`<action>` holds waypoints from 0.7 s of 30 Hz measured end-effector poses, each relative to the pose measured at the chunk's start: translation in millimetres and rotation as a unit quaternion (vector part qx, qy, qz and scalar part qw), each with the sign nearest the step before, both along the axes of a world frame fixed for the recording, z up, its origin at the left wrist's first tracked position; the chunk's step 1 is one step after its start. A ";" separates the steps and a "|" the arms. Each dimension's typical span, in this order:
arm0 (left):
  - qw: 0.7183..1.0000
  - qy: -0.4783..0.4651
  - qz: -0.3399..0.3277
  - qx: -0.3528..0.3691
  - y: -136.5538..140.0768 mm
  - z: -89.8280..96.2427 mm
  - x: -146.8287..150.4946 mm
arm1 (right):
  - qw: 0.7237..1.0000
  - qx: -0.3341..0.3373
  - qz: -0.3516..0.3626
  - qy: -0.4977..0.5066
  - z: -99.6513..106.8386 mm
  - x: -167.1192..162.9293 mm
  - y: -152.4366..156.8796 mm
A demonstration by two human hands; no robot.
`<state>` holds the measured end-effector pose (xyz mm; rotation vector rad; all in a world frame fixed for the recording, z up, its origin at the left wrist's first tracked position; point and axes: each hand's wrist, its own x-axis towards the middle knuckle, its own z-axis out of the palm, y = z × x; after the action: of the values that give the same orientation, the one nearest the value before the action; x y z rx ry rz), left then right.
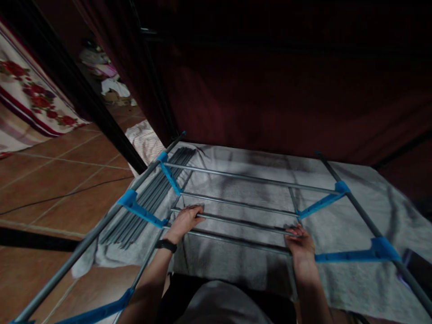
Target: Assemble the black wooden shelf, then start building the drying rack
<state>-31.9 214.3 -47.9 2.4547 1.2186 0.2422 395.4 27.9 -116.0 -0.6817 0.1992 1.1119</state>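
My left hand [185,222], with a black band at the wrist, is closed around a grey metal tube [243,223] near its left end. Around the right end of the same tube, the fingers of my right hand [300,242] are curled. The tube lies crosswise inside a rack frame of grey tubes joined by blue plastic brackets [143,211]. Just in front of it runs a crossbar [236,242], and behind it are another crossbar [236,202] and a farther one [249,177]. A blue bracket [357,255] is close to my right hand.
Several loose grey tubes [151,198] lie bundled on the left of a pale blanket [357,288]. A dark post [111,130] slants past them at left. Dark red cloth [270,99] hangs behind. A cable [67,195] crosses the tiled floor [43,180].
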 end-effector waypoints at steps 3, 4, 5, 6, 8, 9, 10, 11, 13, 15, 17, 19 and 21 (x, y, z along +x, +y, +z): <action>1.000 0.003 0.007 -0.001 -1.5 1.9 -3.2 | 1.000 -0.001 0.011 0.009 0.0 0.8 1.5; 1.000 0.003 0.007 -0.002 -2.4 2.1 -2.5 | 1.000 -0.010 0.008 0.008 0.2 0.8 2.8; 1.000 0.003 0.003 -0.003 -3.5 2.1 -1.0 | 1.000 -0.024 0.004 0.006 0.4 0.7 4.2; 1.000 0.004 -0.001 -0.003 -4.6 1.7 1.0 | 0.999 -0.040 -0.001 0.005 0.7 0.5 5.6; 1.000 0.008 -0.010 0.002 -6.4 0.2 5.1 | 0.997 -0.070 -0.016 0.003 1.0 0.2 7.6; 1.000 0.012 -0.015 0.006 -7.1 -0.8 6.7 | 0.997 -0.077 -0.017 0.004 1.0 0.2 8.0; 1.000 0.016 -0.019 0.010 -7.6 -1.8 7.8 | 0.997 -0.077 -0.013 0.003 0.9 0.5 7.9; 0.999 0.019 -0.023 0.013 -7.9 -2.8 8.4 | 0.997 -0.073 -0.005 0.001 0.7 0.9 7.5; 0.999 0.021 -0.029 0.017 -7.8 -4.4 8.3 | 0.998 -0.061 0.016 -0.006 0.5 2.0 6.2; 0.999 0.022 -0.032 0.018 -7.0 -5.2 7.5 | 0.998 -0.061 0.030 -0.017 1.0 2.9 5.6; 0.999 0.024 -0.035 0.018 -6.1 -5.4 7.1 | 0.996 -0.075 0.033 -0.024 1.9 2.9 6.2; 0.999 0.024 -0.041 0.020 -5.4 -5.5 7.3 | 0.994 -0.097 0.024 -0.033 2.5 2.2 7.9; 0.998 0.022 -0.046 0.025 -5.2 -5.8 7.7 | 0.991 -0.120 0.014 -0.050 2.2 1.4 9.8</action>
<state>-24.2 209.1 -53.7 2.5641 1.1268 0.1968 396.8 37.7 -113.9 -0.9545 0.2399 1.0879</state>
